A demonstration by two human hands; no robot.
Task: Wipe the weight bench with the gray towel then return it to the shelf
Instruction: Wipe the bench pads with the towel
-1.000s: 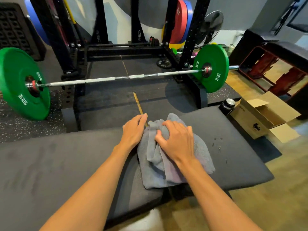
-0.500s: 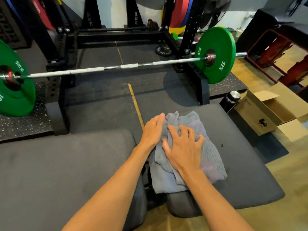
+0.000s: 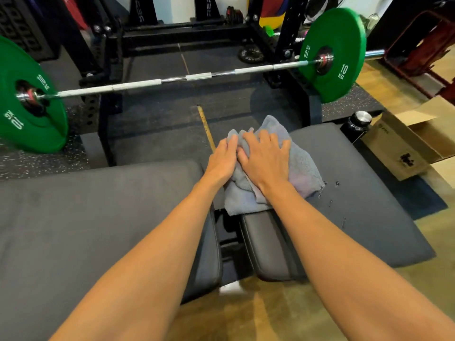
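Observation:
The gray towel (image 3: 304, 172) lies bunched on the dark weight bench, at the left end of its right pad (image 3: 364, 193) by the gap between the two pads. My right hand (image 3: 264, 161) presses flat on the towel with fingers spread. My left hand (image 3: 222, 159) rests on the towel's left edge, fingers together. The bench's left pad (image 3: 86, 217) stretches to the left. Small water drops sit on the right pad just right of the towel. No shelf is in view.
A barbell (image 3: 197, 77) with green 10 kg plates (image 3: 332, 55) rests on a black rack beyond the bench. A black bottle (image 3: 357, 124) and an open cardboard box (image 3: 403, 148) stand on the floor at the right. Red frames are at the far right.
Both hands and the towel have slid right and away from me along the right pad. My view has shifted, so the gap between the pads shows wider.

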